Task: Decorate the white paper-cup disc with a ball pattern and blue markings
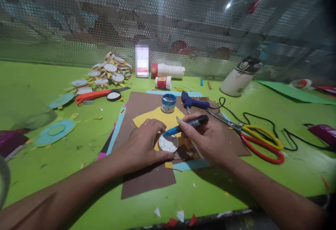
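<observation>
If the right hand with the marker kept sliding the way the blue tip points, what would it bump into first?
Probably the left hand: the right hand aims its marker left and slightly down, over the white disc that the left fingertips hold.

lime green table [65, 149], brown sheet [147, 184] over pale blue and yellow paper [168, 117]. white disc [168, 143] with thin dark lines (a clock-face pattern). marker [187, 124] black with blue tip. blue glue gun [193, 101]; scissors [258, 139] red and yellow handled.
</observation>
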Motion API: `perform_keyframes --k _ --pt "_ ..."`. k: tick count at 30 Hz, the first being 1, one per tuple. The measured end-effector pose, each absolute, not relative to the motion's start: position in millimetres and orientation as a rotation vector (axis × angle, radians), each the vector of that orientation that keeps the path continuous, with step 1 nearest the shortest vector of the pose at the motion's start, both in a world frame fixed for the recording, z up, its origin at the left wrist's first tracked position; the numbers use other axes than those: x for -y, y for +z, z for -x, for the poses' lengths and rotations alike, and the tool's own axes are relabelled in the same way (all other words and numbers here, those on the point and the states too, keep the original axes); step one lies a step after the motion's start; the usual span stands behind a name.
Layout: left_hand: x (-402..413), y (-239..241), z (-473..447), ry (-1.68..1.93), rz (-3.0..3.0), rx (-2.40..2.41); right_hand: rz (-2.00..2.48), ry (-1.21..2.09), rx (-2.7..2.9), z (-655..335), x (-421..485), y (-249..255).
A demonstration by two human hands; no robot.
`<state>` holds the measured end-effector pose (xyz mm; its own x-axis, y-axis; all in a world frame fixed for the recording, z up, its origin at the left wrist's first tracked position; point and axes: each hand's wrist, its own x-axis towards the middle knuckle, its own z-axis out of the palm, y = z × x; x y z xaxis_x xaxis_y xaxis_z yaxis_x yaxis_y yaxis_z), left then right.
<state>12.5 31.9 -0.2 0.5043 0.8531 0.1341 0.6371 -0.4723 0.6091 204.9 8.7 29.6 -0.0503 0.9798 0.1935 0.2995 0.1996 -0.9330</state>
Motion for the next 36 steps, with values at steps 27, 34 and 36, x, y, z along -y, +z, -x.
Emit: perform_keyframes --k 27,34,36 --pt "-33.6 -4.0 -10.7 0.610 -2.312 -1.190 1.042 0.213 1.844 -209.2 5.8 24.1" --pt "-34.5 -5.3 -11.3 0.628 -2.291 -1.195 1.091 0.270 1.739 -210.4 4.7 22.4" --pt "-33.8 -4.0 -11.8 0.623 -2.289 -1.196 1.114 0.285 1.744 -209.4 3.9 21.7"
